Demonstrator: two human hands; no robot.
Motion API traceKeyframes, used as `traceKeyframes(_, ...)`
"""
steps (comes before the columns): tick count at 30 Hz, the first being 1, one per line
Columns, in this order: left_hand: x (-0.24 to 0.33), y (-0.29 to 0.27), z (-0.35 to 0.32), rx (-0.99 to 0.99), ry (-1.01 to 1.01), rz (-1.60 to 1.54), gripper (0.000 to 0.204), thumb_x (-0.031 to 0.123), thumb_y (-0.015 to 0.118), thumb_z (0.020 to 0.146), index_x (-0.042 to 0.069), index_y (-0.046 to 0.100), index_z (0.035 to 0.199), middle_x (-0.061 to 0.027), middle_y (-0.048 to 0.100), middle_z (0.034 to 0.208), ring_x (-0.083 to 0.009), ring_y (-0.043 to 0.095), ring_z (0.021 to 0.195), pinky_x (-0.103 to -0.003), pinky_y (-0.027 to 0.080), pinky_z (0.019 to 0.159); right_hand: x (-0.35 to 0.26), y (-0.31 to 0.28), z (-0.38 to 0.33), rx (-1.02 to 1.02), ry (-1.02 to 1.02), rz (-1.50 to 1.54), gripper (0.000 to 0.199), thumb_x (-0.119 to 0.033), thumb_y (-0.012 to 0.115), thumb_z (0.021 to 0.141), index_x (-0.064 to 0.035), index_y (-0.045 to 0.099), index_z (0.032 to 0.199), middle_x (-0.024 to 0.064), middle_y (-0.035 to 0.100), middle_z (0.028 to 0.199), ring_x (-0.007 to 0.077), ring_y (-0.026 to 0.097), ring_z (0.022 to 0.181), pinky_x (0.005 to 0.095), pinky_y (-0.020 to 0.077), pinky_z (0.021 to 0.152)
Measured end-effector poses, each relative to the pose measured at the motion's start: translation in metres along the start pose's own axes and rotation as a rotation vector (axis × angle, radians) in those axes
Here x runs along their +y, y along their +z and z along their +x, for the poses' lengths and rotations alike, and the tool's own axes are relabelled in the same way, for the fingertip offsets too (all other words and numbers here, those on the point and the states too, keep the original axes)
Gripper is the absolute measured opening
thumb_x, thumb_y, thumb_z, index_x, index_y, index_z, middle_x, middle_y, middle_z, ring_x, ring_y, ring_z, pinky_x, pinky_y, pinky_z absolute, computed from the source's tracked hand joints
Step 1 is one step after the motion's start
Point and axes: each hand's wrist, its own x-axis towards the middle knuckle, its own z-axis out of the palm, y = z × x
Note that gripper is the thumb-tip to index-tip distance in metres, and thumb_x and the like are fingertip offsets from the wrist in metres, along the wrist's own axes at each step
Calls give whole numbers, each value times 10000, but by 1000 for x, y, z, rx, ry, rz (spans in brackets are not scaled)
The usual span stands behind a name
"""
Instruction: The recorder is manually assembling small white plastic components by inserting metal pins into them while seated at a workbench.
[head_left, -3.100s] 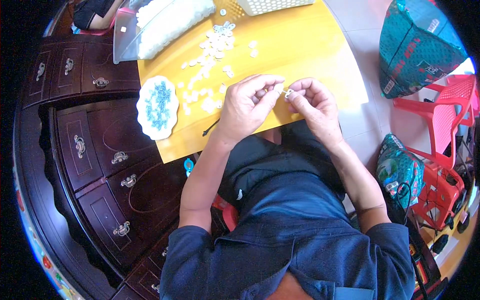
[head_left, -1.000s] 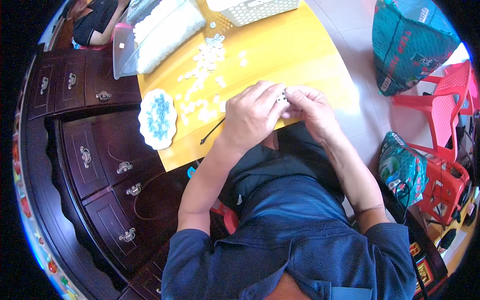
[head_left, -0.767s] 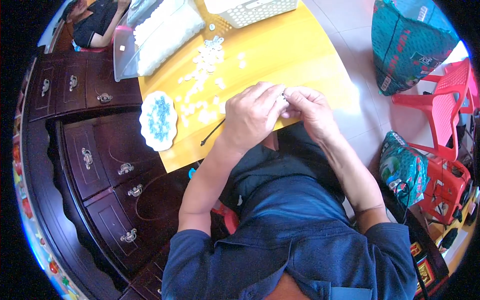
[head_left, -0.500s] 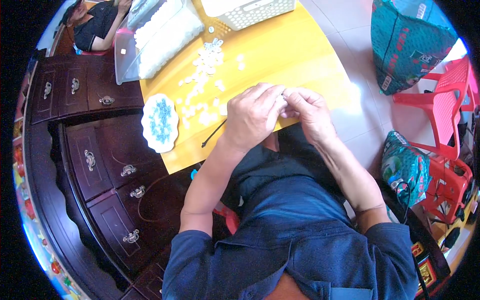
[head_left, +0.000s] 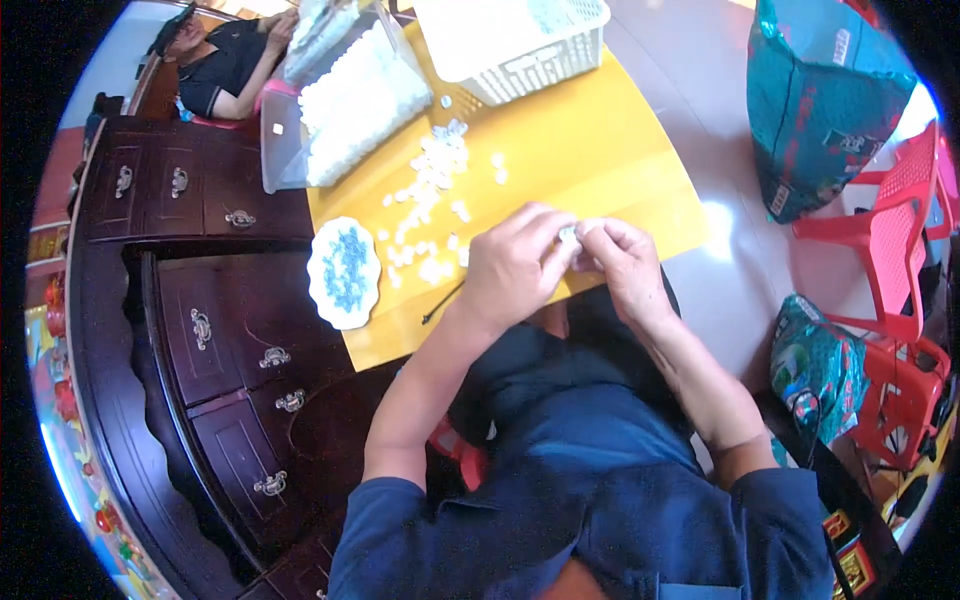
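My left hand (head_left: 512,262) and my right hand (head_left: 624,264) meet above the near edge of the yellow table (head_left: 590,150). Their fingertips pinch a small whitish piece (head_left: 568,234), mostly covered by the fingers, so its exact kind is unclear. Many small white pieces (head_left: 437,165) are scattered on the tabletop beyond my left hand. A scalloped white plate (head_left: 318,285) at the left holds small blue, partly clear pieces (head_left: 347,268). Beside my left wrist lies a thin black rod or cord (head_left: 440,304).
At the far side stand a white perforated basket (head_left: 545,75) and a clear bin (head_left: 285,155) with bagged white pieces (head_left: 360,105). A dark wooden cabinet (head_left: 235,300) borders the left. Another person (head_left: 228,70) sits beyond it. Red chairs (head_left: 895,240) and green bags (head_left: 815,110) are on the right.
The whole view has shifted, so the table sits slightly lower and further right. My hands stay together, and the small whitish piece between the fingertips shows more clearly.
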Motion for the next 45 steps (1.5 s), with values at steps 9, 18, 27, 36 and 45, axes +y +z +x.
traceKeyframes(9, -7, -25, 19, -233, 7, 62, 128, 86, 642, 855, 61, 672, 976, -138, 681, 873, -325, 680, 804, -403, 546, 707, -8, -5, -5, -132, -62, -138, 312, -251, 568, 1031, 27, 687, 952, 31, 687, 847, 90, 624, 774, 242, 511, 733)
traceKeyframes(18, -22, -99, 111, 263, -62, 151, 232, 88, 651, 856, 32, 698, 1075, -162, 709, 880, -327, 691, 745, -406, 545, 701, -8, -4, -5, -169, 10, -123, 263, -216, 574, 1029, 14, 686, 967, 36, 697, 908, 94, 637, 814, 247, 519, 777)
traceKeyframes(27, -101, -88, 38, 58, -270, 357, 140, 95, 685, 840, 53, 748, 958, -123, 741, 851, -261, 719, 735, -335, 552, 686, -3, -3, 2, -182, -47, -142, 233, -227, 585, 1022, -23, 688, 977, 15, 700, 915, 76, 609, 788, 228, 492, 721)
traceKeyframes(36, -129, -73, -3, 6, -228, 397, 87, 160, 688, 830, 110, 752, 860, -77, 705, 866, -282, 681, 816, -399, 542, 716, 1, -5, 0, -195, -48, -167, 218, -221, 586, 1023, -36, 693, 978, 6, 702, 915, 70, 603, 773, 227, 492, 704)
traceKeyframes(45, -140, -65, 3, -83, -151, 535, 95, 203, 687, 845, 119, 727, 829, -56, 680, 843, -280, 669, 795, -407, 537, 692, -4, -4, -1, -199, -35, -209, 225, -208, 591, 1022, -10, 693, 986, 8, 697, 920, 83, 610, 793, 245, 508, 742)
